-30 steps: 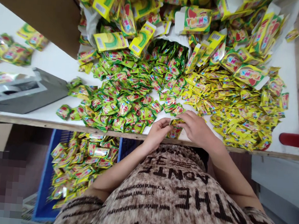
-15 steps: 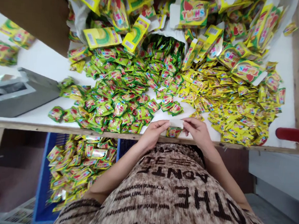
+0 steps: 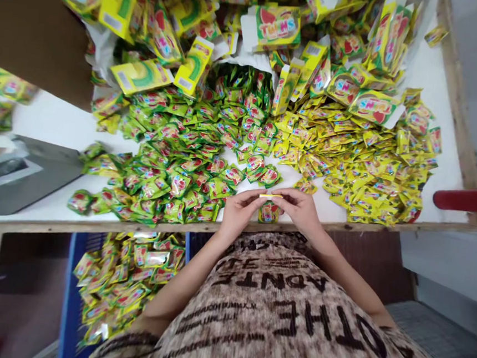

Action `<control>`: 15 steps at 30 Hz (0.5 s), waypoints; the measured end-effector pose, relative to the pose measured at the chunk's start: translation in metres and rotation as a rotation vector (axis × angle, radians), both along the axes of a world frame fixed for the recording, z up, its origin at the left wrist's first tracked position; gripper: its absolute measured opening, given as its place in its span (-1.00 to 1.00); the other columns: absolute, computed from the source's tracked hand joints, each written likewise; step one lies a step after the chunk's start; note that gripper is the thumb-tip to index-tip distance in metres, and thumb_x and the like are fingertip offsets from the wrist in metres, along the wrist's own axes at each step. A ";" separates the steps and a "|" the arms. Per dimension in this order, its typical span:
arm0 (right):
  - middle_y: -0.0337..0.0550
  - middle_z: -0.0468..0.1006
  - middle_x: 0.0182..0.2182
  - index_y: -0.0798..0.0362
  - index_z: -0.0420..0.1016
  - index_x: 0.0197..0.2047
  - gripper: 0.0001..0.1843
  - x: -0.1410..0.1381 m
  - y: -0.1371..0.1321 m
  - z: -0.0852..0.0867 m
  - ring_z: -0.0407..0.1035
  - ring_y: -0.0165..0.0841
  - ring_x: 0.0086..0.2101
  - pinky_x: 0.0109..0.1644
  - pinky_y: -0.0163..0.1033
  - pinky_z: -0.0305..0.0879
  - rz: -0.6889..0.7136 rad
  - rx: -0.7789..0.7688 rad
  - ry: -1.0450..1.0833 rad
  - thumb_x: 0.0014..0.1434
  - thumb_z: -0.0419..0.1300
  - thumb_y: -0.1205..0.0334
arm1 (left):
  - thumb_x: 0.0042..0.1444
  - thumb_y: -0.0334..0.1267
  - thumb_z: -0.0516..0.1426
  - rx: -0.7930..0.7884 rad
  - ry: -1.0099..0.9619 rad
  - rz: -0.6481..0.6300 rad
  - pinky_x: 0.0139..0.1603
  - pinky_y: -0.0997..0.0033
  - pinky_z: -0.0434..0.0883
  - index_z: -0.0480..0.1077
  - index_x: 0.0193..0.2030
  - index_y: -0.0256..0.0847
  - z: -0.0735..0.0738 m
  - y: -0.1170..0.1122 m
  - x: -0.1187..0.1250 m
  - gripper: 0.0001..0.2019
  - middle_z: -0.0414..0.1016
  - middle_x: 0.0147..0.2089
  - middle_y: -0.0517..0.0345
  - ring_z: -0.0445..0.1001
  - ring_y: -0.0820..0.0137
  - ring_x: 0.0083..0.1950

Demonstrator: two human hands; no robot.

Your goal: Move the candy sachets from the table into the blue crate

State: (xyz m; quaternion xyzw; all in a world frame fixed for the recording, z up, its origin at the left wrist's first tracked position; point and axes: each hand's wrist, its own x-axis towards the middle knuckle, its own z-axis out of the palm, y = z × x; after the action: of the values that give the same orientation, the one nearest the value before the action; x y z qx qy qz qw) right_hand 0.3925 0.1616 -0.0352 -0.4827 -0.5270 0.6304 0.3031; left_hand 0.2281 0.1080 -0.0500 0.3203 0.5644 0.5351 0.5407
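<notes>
The left hand (image 3: 236, 215) and right hand (image 3: 303, 211) have fingers clamped on a small yellow-green card carton (image 3: 269, 212); light, even pressure should keep its card from buckling. Around the carton, the white wood-edged tabletop (image 3: 331, 209) bears glossy green packets (image 3: 190, 161) leftward and flat yellow sachets (image 3: 372, 182) rightward; a blue plastic crate (image 3: 69, 303) stands lower left.

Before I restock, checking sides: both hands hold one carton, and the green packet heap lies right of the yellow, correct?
No: the head view shows the green packet heap left of the yellow heap. Left hand and right hand hold one carton.
</notes>
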 end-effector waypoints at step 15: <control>-0.13 0.60 -0.35 -0.04 0.65 -0.26 -0.91 0.003 0.003 0.000 0.48 -0.32 -0.32 -0.31 -0.24 0.42 0.091 0.534 -0.104 0.13 0.32 0.26 | 0.15 -0.32 0.23 0.425 0.342 -0.106 -0.08 0.35 0.49 0.58 -0.19 -0.21 -0.004 0.001 -0.006 -0.89 0.61 -0.22 0.03 0.56 0.37 -0.16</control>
State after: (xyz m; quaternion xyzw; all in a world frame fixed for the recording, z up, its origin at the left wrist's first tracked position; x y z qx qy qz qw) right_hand 0.3951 0.1643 -0.0351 -0.3933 -0.7105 0.4563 0.3636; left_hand 0.2218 0.1091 -0.0541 0.5413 0.5051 0.5508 0.3854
